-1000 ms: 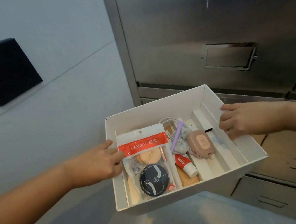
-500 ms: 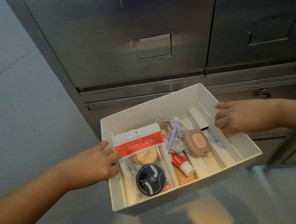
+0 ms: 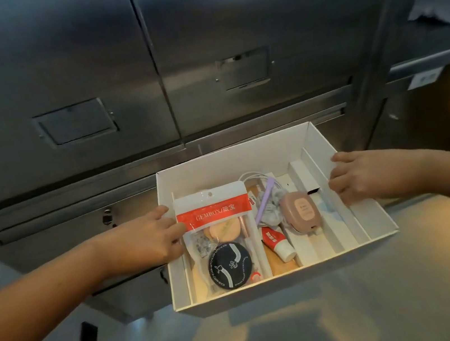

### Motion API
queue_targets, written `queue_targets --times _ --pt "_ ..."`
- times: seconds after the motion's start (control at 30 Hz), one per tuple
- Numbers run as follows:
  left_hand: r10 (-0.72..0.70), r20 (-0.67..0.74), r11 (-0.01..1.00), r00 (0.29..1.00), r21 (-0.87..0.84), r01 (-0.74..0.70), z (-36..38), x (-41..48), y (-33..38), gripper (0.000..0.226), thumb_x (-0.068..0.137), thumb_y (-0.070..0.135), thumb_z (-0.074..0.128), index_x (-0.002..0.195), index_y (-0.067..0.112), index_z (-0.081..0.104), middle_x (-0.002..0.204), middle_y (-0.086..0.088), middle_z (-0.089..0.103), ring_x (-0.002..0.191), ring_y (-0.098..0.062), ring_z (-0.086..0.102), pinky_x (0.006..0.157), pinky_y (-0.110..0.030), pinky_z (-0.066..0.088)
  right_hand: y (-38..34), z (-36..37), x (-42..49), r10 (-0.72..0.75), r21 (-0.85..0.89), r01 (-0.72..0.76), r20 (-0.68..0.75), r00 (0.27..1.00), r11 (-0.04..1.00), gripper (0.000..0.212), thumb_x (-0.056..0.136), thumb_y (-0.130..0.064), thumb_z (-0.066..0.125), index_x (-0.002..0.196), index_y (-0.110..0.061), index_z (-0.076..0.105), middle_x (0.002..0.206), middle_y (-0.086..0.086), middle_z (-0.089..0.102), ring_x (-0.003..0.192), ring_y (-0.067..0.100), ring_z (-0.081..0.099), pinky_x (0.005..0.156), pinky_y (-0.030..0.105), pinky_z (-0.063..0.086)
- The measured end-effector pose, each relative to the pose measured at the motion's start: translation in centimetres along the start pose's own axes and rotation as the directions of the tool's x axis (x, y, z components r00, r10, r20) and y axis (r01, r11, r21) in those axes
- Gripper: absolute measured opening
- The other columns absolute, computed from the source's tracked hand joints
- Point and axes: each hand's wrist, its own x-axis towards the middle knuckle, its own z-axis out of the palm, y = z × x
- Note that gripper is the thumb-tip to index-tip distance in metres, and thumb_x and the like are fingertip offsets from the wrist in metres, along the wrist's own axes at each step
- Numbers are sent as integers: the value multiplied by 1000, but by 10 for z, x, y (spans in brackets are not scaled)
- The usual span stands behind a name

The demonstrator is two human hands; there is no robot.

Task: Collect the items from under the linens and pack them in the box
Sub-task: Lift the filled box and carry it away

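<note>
Box: a white open box (image 3: 231, 163) sat centre frame, held up in front of steel cabinets (image 3: 85, 74), packed and lidless.
Left hand: the left hand (image 3: 146, 241) gripped the left wall, thumb hooked over the rim.
Right hand: the right hand (image 3: 366, 174) clasped the right wall, fingers curled inside.
Contents: a red-banded pouch (image 3: 213, 216), dark compact (image 3: 229, 265), pink case (image 3: 299, 211) and small tube (image 3: 276, 243) lay loose, left of centre.
Carrying well: it probably wanted keeping level with even grip both sides, since the load sat leftward and could slide.
Hidden: the left fingers outside the wall, the box's underside and whatever lay beneath the pouch.
Unclear: a pale cloth (image 3: 438, 1) at upper right was blurred; whether anything lay under it could not be told.
</note>
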Motion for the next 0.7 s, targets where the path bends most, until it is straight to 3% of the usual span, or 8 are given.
queue_targets --times 0.2,0.4,0.7 --pt "110 -56 994 992 22 -109 -7 115 -15 22 57 10 82 70 14 65 76 -4 62 62 -19 60 67 -40 56 33 69 -75 101 77 -104 48 994 992 44 90 -16 59 129 -33 49 133 -4 46 129 15 35 106 34 -9" --pt "204 -98 979 974 12 -204 -14 218 -20 32 51 10 86 77 13 68 81 -5 64 67 -19 62 67 -41 56 53 124 -150 182 137 -200 135 974 970 40 92 -15 54 128 -32 50 133 -5 44 130 14 33 114 38 -2" --pt "414 -187 909 891 33 -415 -25 343 -21 31 49 14 88 72 16 67 78 -4 63 63 -17 61 67 -39 56 48 185 -240 296 209 -364 297 908 908 38 94 -11 44 125 -31 50 136 -4 39 138 18 18 113 40 -8"
